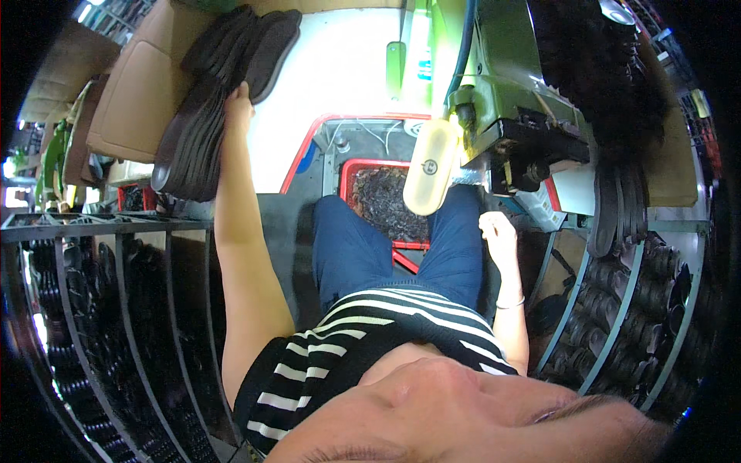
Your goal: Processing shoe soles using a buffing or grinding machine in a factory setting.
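Note:
My left arm stretches up to the far left, where my left hand [240, 106] is at the right edge of a stack of dark shoe soles [189, 143]. Its fingers close on the soles' edge; part of the hand is hidden there. More dark soles [274, 54] lie fanned out just beyond it on the white tabletop [332, 62]. My right hand [499, 235] hangs beside my right thigh, apart from the machine, its fingers curled in and nothing visible in them.
A green machine [502, 46] with a black head [532, 143] and a pale yellow oval part [431, 166] stands right of centre. Below, a red bin [346, 181] holds dark scraps. Metal racks [116, 229] with dark soles flank me. More soles [617, 204] hang at right.

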The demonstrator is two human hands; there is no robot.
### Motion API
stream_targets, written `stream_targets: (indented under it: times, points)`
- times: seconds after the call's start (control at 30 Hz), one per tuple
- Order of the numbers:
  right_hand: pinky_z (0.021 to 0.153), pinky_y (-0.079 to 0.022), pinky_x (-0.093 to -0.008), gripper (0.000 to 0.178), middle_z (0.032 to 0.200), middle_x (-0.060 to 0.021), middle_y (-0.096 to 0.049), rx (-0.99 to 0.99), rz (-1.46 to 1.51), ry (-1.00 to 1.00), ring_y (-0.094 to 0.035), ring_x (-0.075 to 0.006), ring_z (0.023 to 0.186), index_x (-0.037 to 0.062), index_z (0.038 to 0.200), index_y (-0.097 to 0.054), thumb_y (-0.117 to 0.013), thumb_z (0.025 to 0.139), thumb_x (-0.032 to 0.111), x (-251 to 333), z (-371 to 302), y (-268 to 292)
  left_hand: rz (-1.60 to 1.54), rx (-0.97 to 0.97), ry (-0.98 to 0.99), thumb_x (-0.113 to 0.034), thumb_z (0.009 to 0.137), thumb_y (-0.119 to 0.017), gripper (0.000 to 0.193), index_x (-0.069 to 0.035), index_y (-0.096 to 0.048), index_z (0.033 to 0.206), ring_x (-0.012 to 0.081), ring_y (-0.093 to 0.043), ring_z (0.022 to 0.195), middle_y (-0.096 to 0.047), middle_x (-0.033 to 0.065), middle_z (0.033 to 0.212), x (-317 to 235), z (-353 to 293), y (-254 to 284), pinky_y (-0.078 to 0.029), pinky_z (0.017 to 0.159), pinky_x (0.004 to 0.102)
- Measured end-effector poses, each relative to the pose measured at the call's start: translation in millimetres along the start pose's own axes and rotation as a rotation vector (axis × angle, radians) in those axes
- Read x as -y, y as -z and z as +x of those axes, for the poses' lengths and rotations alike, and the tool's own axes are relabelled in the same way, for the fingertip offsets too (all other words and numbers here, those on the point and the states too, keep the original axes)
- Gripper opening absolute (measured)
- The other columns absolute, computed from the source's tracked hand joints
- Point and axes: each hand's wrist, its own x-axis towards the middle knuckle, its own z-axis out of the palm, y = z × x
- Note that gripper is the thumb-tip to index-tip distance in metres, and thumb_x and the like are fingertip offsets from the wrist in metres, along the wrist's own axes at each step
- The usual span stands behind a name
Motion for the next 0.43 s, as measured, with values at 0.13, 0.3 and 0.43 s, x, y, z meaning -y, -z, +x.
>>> stream_targets:
  times: [0.13,0.3,0.43]
  points:
    - [0.054,-0.041,-0.0200,0.005,0.068,0.0016,-0.055,-0.012,-0.031,-0.089,-0.048,-0.0051,0.058,0.0036,0.087,-0.060,-0.059,0.085,0.008,-17.1,-2.9,11.5,0.353,-0.116,-0.272,-0.038,0.093,-0.043,0.047,0.005,-0.058,0.105,0.0339,-0.059,0.080,-0.061,0.0248,0.095,41.6,-42.4,24.9,-0.043,0.073,0.0380]
    - [0.057,-0.043,-0.0216,0.009,0.072,-0.0010,-0.058,-0.174,-0.096,-0.094,-0.051,-0.0069,0.062,0.0026,0.090,-0.060,-0.060,0.085,0.010,-35.1,-4.0,51.2,0.512,-0.280,-0.179,-0.040,0.093,-0.042,0.048,0.002,-0.059,0.108,0.0375,-0.055,0.101,-0.059,0.0234,0.107,58.0,-149.2,49.6,-0.041,0.087,0.0406]
    - [0.065,-0.046,-0.0222,0.011,0.082,-0.0060,-0.064,-0.541,-0.284,0.117,-0.056,-0.0083,0.070,0.0023,0.092,-0.060,-0.061,0.084,0.011,-50.8,5.6,97.8,0.355,-0.374,0.050,-0.042,0.092,-0.044,0.048,-0.001,-0.058,0.114,0.0336,-0.053,0.108,-0.057,0.0203,0.116,94.4,-159.6,104.8,-0.039,0.093,0.0399]
